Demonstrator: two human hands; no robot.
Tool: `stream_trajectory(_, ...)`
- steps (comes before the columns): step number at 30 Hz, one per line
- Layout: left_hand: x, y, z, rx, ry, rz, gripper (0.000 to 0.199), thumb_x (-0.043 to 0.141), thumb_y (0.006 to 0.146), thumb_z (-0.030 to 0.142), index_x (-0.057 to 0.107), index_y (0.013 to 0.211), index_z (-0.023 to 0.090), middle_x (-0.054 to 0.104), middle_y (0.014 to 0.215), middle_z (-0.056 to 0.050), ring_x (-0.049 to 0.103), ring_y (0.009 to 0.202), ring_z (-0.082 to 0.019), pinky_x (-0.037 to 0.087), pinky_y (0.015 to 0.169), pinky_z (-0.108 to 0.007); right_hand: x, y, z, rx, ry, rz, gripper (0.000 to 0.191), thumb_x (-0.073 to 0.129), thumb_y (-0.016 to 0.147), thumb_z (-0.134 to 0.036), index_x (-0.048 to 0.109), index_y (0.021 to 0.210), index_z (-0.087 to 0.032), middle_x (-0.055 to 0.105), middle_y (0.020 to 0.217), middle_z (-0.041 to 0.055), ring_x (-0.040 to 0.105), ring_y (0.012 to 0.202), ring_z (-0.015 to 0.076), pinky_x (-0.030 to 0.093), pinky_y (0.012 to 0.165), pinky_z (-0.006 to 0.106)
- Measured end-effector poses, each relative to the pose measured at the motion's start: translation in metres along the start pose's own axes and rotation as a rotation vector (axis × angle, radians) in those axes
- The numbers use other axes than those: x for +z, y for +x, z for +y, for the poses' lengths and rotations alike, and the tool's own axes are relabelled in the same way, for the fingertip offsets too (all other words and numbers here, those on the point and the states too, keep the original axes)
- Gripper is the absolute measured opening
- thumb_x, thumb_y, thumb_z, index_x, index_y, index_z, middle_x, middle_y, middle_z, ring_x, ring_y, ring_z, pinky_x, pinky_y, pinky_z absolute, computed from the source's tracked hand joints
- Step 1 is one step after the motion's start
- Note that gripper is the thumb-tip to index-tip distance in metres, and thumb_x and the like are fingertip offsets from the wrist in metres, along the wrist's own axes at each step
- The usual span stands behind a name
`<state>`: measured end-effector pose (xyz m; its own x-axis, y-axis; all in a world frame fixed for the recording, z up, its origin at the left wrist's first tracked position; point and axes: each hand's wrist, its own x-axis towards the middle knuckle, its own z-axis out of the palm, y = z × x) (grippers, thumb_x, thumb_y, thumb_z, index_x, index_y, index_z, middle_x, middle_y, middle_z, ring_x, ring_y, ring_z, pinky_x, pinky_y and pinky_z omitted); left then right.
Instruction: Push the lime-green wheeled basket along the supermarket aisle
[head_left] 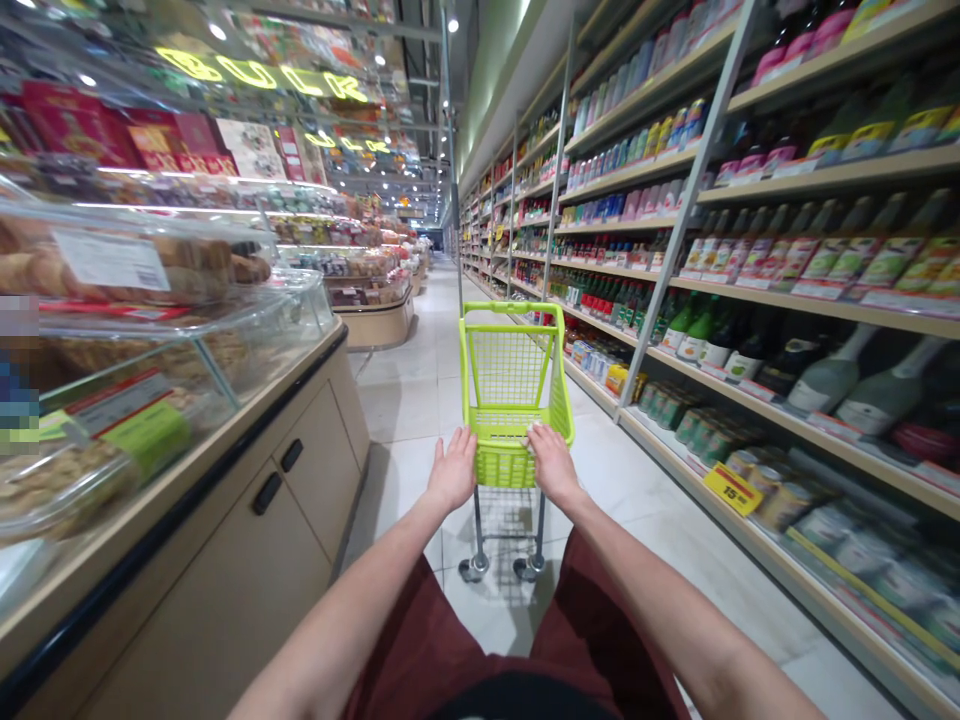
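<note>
At center frame, the left hand [454,470] lies flat against a green shopping cart [507,468]; the right hand [553,462] (white scrap [534,431] at its fingertips) curls partway, grip unclear.

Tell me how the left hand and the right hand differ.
The left hand has straighter, splayed fingers; the right hand has more bent ones. A small whitish thing, too unclear to name, shows at the right hand's fingers, none at the left's. Both hands are at the green cart's near end.
</note>
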<state>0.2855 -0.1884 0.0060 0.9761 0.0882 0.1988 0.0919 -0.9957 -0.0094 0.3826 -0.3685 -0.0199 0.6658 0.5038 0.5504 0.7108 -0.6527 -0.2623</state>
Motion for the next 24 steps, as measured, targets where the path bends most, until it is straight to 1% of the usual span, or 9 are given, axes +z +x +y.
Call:
stream_trajectory(3, 0.001, 0.002, 0.011, 0.072, 0.001, -0.042, 0.064, 0.040, 0.069, 0.017, 0.023, 0.131, 0.012, 0.018, 0.142, -0.009, 0.013, 0.130, -0.021, 0.012, 0.103, -0.050, 0.004, 0.001, -0.004, 0.021, -0.003, 0.017, 0.048, 0.037, 0.074, -0.002, 0.047, 0.119, -0.013, 0.042, 0.128, 0.0127, 0.030, 0.123, 0.0222, 0.025, 0.099, 0.043)
stream_trajectory(7, 0.000, 0.003, 0.015, 0.097, 0.026, -0.057, 0.058, 0.036, 0.072, 0.014, 0.027, 0.130, 0.016, 0.025, 0.140, -0.008, 0.017, 0.129, -0.020, 0.008, 0.103, -0.053, 0.020, 0.005, -0.035, -0.124, 0.022, -0.075, 0.047, 0.037, 0.075, -0.002, 0.047, 0.119, -0.016, 0.042, 0.129, 0.0110, 0.026, 0.124, 0.0209, 0.023, 0.100, 0.043)
stream_trajectory(9, -0.002, 0.003, 0.011, 0.098, 0.034, -0.038, 0.055, 0.035, 0.073, 0.014, 0.030, 0.128, 0.016, 0.028, 0.139, -0.008, 0.020, 0.128, -0.020, 0.007, 0.103, -0.053, 0.020, 0.005, -0.037, -0.172, 0.023, -0.103, 0.047, 0.037, 0.075, -0.002, 0.046, 0.119, -0.018, 0.041, 0.130, 0.0094, 0.026, 0.125, 0.0201, 0.022, 0.100, 0.043)
stream_trajectory(11, -0.006, 0.002, 0.007, 0.093, 0.038, -0.019, 0.052, 0.034, 0.075, 0.014, 0.033, 0.126, 0.015, 0.032, 0.137, -0.009, 0.024, 0.127, -0.020, 0.007, 0.103, -0.054, 0.012, 0.003, -0.025, -0.169, 0.013, -0.105, 0.046, 0.037, 0.076, -0.002, 0.048, 0.117, -0.018, 0.042, 0.129, 0.0084, 0.027, 0.124, 0.0201, 0.023, 0.099, 0.043)
stream_trajectory(14, -0.009, 0.002, 0.006, 0.068, 0.052, 0.008, 0.048, 0.033, 0.075, 0.014, 0.037, 0.123, 0.012, 0.039, 0.131, -0.012, 0.030, 0.123, -0.023, 0.006, 0.103, -0.054, -0.009, -0.001, 0.009, -0.064, -0.017, -0.032, 0.044, 0.037, 0.075, -0.001, 0.051, 0.113, -0.017, 0.045, 0.126, 0.0094, 0.030, 0.122, 0.0210, 0.025, 0.098, 0.043)
stream_trajectory(17, -0.007, 0.001, 0.016, 0.045, 0.065, 0.006, 0.052, 0.034, 0.073, 0.014, 0.034, 0.125, 0.011, 0.036, 0.134, -0.013, 0.026, 0.125, -0.024, 0.006, 0.103, -0.053, -0.020, -0.002, 0.027, 0.049, -0.043, 0.066, 0.042, 0.037, 0.074, -0.002, 0.052, 0.111, -0.014, 0.046, 0.124, 0.0128, 0.032, 0.120, 0.0222, 0.026, 0.097, 0.043)
stream_trajectory(19, -0.002, 0.001, 0.025, 0.071, 0.063, -0.003, 0.056, 0.035, 0.073, 0.014, 0.029, 0.128, 0.012, 0.028, 0.138, -0.012, 0.020, 0.128, -0.024, 0.007, 0.103, -0.051, -0.015, -0.001, 0.019, 0.046, -0.044, 0.073, 0.043, 0.037, 0.073, -0.001, 0.052, 0.112, -0.012, 0.046, 0.123, 0.0139, 0.033, 0.120, 0.0221, 0.027, 0.097, 0.042)
stream_trajectory(21, 0.002, -0.001, 0.031, 0.097, 0.060, -0.010, 0.059, 0.035, 0.072, 0.014, 0.025, 0.131, 0.012, 0.023, 0.141, -0.010, 0.016, 0.129, -0.023, 0.008, 0.103, -0.051, -0.003, 0.000, 0.000, -0.040, -0.028, 0.020, 0.044, 0.037, 0.073, -0.001, 0.051, 0.113, -0.012, 0.046, 0.124, 0.0130, 0.032, 0.120, 0.0217, 0.027, 0.098, 0.040)
stream_trajectory(24, 0.003, -0.002, 0.031, 0.106, 0.062, -0.026, 0.059, 0.034, 0.072, 0.015, 0.025, 0.131, 0.013, 0.024, 0.140, -0.009, 0.016, 0.129, -0.023, 0.008, 0.103, -0.052, 0.012, 0.000, -0.024, -0.187, 0.003, -0.070, 0.046, 0.038, 0.073, -0.003, 0.050, 0.116, -0.016, 0.044, 0.127, 0.0103, 0.029, 0.123, 0.0208, 0.025, 0.099, 0.041)
